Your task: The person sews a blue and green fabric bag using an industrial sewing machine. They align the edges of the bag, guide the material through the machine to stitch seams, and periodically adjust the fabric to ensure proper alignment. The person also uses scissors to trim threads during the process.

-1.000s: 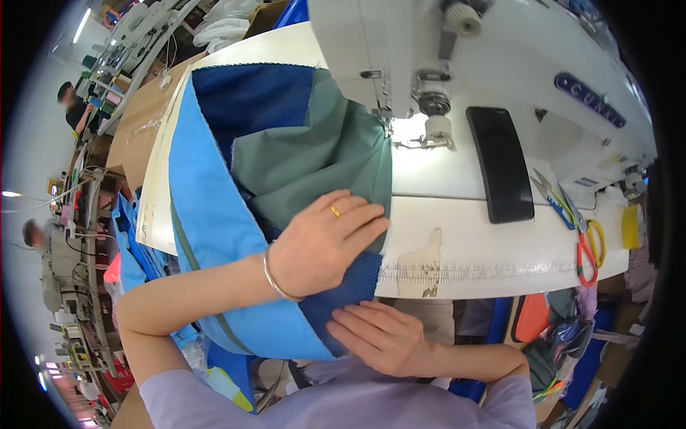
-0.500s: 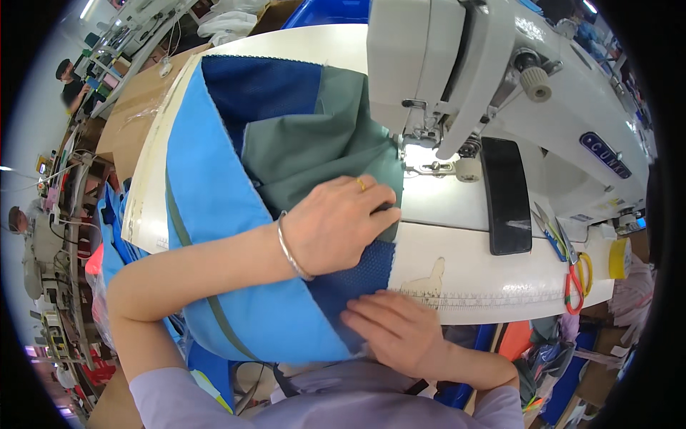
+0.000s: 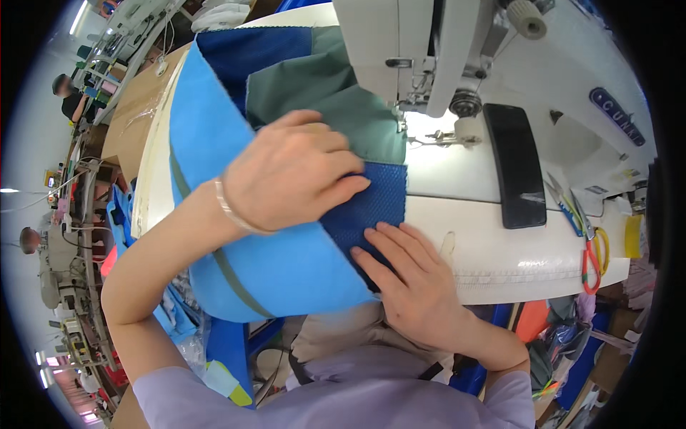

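Note:
A sewn piece of light blue (image 3: 275, 268), grey-green (image 3: 307, 89) and dark blue mesh (image 3: 382, 193) fabric lies on the sewing machine table. The right edge of its green panel is at the presser foot (image 3: 401, 123) of the white sewing machine (image 3: 375, 43). My left hand (image 3: 293, 168), a bangle at its wrist, is over the fabric with bent fingers; its thumb and forefinger are apart above the mesh, with nothing visible between them. Flat on the mesh near its lower right edge rest the spread fingers of my right hand (image 3: 414, 282).
A black phone (image 3: 513, 168) lies right of the needle area. Farther right are scissors with red and yellow handles (image 3: 592, 257) and a yellow roll (image 3: 633, 236). Cardboard (image 3: 132, 118) borders the table's left side. Another person (image 3: 71, 100) is at the far left.
The fabric has moved away from me, bringing the green-to-mesh seam closer to the presser foot. My left hand has shifted left off the green panel's edge. My right hand has moved forward with the mesh.

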`<state>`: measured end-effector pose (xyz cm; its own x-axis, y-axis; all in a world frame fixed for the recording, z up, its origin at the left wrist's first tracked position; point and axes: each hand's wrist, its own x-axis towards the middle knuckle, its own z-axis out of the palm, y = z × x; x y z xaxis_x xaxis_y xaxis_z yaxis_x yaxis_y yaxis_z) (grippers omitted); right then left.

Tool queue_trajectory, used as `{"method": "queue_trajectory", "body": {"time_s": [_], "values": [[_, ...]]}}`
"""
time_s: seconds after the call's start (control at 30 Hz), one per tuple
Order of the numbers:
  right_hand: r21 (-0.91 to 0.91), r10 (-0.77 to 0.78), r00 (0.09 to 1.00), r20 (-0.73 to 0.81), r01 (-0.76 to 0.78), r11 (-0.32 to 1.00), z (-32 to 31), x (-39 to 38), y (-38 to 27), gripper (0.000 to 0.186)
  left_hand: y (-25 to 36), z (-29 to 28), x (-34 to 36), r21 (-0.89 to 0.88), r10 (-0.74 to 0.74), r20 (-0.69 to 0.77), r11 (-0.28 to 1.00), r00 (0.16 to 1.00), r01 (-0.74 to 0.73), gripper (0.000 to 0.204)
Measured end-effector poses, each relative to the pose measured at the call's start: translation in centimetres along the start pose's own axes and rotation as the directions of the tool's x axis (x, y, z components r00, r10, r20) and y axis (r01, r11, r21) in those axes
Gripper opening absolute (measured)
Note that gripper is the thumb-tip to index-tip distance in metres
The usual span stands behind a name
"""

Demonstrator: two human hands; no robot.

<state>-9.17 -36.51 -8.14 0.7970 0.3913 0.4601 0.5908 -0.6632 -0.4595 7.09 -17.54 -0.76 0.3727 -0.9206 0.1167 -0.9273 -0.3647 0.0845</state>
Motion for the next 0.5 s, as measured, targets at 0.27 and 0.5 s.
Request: {"method": "queue_trajectory", "body": {"time_s": [0.27,0.5], "values": [[0.201,-0.170,0.985,-0.016,0.170,0.965,1.3,-2.2,-2.1,0.038,12.2,-5.6,-10.6,-0.049,0.234,0.027,0.971,0.972,-0.232,0.020],[0.081,-0.216,0.975,-0.045,0.219,0.972,4.4,-4.5,-6.4,0.032,9.1,0.5,-3.4,-0.220,-0.117,-0.026,0.969,0.993,0.108,0.051]]}}
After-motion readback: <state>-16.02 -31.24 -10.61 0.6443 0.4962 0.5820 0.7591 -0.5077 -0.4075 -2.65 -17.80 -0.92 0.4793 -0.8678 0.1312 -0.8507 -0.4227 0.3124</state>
